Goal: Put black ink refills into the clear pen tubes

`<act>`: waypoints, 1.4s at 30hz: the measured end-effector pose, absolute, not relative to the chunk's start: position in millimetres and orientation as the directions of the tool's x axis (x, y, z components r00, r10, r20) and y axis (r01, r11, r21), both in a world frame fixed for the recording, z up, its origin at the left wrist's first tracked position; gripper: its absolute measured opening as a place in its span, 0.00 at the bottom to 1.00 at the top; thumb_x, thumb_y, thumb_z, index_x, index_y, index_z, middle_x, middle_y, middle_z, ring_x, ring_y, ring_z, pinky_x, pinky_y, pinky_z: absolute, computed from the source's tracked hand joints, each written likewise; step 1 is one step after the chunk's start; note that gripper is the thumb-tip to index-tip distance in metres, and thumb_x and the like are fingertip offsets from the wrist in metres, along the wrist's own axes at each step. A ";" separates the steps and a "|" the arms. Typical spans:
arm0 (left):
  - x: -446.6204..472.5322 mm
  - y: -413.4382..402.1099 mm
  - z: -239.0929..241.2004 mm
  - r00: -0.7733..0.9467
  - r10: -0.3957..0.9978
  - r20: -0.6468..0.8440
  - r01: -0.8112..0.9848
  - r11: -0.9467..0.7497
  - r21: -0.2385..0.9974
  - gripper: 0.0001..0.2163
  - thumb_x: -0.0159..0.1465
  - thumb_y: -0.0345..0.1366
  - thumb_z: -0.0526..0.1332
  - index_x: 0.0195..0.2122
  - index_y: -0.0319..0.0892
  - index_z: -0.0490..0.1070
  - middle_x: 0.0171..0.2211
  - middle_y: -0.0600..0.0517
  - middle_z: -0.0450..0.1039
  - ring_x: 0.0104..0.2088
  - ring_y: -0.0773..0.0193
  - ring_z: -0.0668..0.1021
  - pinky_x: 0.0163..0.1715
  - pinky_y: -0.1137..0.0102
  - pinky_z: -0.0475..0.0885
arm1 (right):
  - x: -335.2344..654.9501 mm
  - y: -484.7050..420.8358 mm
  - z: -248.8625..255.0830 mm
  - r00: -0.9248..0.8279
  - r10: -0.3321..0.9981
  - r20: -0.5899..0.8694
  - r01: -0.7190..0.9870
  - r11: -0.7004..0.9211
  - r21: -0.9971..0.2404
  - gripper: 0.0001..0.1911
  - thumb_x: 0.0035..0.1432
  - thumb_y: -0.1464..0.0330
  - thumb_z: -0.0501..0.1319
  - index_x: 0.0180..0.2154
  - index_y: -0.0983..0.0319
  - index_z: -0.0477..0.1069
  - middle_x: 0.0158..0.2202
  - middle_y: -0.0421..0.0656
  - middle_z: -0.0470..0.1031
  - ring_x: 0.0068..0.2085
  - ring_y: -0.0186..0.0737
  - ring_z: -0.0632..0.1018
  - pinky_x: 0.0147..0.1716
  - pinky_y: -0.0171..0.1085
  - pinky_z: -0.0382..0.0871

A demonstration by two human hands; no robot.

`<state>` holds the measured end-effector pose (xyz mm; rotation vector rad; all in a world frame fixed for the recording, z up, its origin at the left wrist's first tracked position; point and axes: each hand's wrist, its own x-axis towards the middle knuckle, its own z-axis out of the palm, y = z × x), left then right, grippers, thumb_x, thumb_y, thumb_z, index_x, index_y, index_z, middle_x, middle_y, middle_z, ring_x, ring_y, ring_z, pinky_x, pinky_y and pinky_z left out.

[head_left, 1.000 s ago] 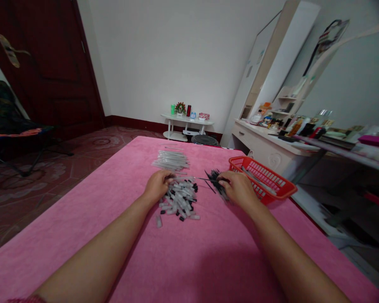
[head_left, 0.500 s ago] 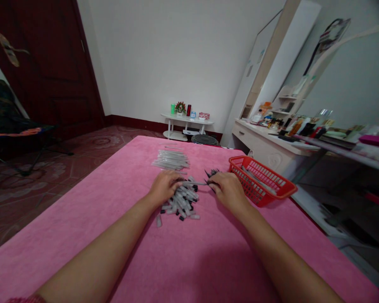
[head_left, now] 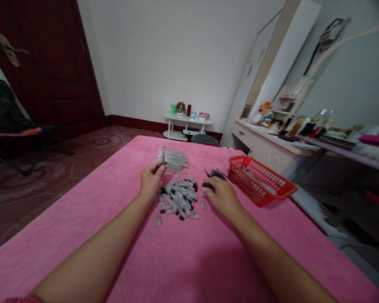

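Note:
My left hand (head_left: 150, 179) pinches a thin clear pen barrel (head_left: 163, 155), held upright between thumb and fingers. Behind it, a stack of similar clear barrels (head_left: 176, 160) lies sideways on the pink cloth (head_left: 151, 261). A heap of small clear and black pen caps (head_left: 180, 198) lies between my hands. My right hand (head_left: 221, 194) hovers low to the right of the heap, thumb and forefinger apart, with something dark between or behind them. Just beyond its knuckles is a bunch of thin black pointed pieces (head_left: 217, 173), partly hidden. One loose clear cap (head_left: 202, 203) lies by my right thumb.
A red plastic basket (head_left: 262, 200) with some long grey pieces inside stands at the right. Past the table's far edge is a low white stand (head_left: 189, 119) with small items. A cluttered dresser (head_left: 268, 139) is on the right, a folding chair (head_left: 15, 126) on the left.
My hands have come apart. The left moved left and away from me, turning the barrel from level to upright. The right let go of the barrel's end; a loose cap now shows beside it.

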<state>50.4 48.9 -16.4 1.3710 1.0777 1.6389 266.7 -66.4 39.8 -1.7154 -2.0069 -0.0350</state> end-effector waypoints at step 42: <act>66.8 21.6 5.0 -0.010 0.893 0.450 -0.096 -0.448 0.889 0.40 0.53 0.32 0.63 0.63 0.46 0.42 0.25 0.58 0.71 0.26 0.66 0.78 0.27 0.73 0.74 | 257.6 -62.0 9.4 -0.218 0.920 0.326 0.919 0.305 -0.248 0.11 0.54 0.72 0.60 0.41 0.60 0.73 0.40 0.45 0.73 0.45 0.40 0.70 0.43 0.35 0.61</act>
